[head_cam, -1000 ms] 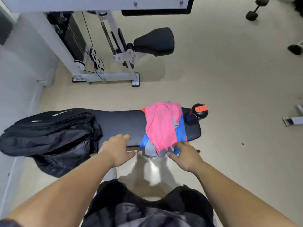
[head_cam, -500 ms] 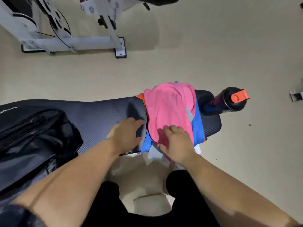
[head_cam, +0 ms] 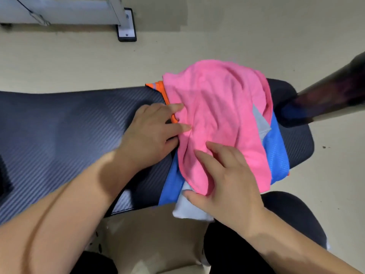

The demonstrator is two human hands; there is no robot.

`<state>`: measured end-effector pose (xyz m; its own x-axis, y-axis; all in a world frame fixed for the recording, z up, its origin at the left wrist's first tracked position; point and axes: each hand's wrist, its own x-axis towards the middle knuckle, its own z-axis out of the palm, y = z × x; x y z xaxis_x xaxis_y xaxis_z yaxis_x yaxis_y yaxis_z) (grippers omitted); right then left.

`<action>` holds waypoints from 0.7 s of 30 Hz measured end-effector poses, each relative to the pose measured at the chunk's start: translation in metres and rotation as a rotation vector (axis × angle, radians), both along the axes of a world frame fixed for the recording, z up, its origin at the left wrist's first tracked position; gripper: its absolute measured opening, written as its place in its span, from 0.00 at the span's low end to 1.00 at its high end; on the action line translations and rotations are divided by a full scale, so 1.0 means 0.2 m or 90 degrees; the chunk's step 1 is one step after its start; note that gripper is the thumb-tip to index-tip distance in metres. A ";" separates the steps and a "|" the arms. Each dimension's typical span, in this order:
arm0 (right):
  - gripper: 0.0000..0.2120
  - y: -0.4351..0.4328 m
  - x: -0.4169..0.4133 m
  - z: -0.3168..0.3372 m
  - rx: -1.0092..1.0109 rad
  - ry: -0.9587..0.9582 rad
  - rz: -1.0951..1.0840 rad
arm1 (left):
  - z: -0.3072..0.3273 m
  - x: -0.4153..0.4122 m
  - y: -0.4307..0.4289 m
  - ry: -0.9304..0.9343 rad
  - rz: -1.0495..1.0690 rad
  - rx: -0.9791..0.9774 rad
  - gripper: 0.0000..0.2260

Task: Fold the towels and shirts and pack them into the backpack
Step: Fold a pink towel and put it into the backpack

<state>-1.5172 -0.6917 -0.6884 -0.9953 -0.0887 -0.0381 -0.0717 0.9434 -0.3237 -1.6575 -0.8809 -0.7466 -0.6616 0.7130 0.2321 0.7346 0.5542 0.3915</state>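
Observation:
A pink towel [head_cam: 217, 107] lies crumpled on top of a pile at the right end of the dark gym bench [head_cam: 59, 131]. Under it show a blue shirt [head_cam: 276, 155], a grey cloth [head_cam: 187, 210] hanging over the near edge, and an orange garment [head_cam: 160, 87]. My left hand [head_cam: 152, 135] rests at the pile's left edge, its straight fingers touching the pink towel. My right hand [head_cam: 225, 178] lies on the towel's near part, fingers spread, thumb by the grey cloth. The backpack is out of view.
A dark bottle [head_cam: 325, 97] stands at the bench's right end, close to the pile. The foot of a white exercise machine [head_cam: 126, 26] sits on the beige floor beyond the bench. My dark-trousered legs [head_cam: 286, 224] are below the bench's near edge.
The view has dropped and closed in on the pile; the backpack has left the frame. My left hand moved right onto the towel's edge, and my right hand moved further up onto the towel.

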 end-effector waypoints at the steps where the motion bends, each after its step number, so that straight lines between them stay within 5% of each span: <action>1: 0.36 0.00 0.01 -0.01 0.003 0.016 0.006 | 0.00 0.00 0.00 0.013 -0.003 0.017 0.13; 7: 0.30 0.04 0.02 0.05 -0.082 0.097 -0.001 | 0.10 0.02 -0.02 0.027 0.027 -0.014 0.11; 13: 0.07 0.13 0.04 0.15 -0.011 0.169 0.022 | 0.41 0.16 -0.05 0.080 0.073 -0.061 0.14; 21: 0.04 0.26 0.11 0.37 -0.102 0.214 0.007 | 0.69 0.38 -0.11 0.136 0.221 -0.017 0.08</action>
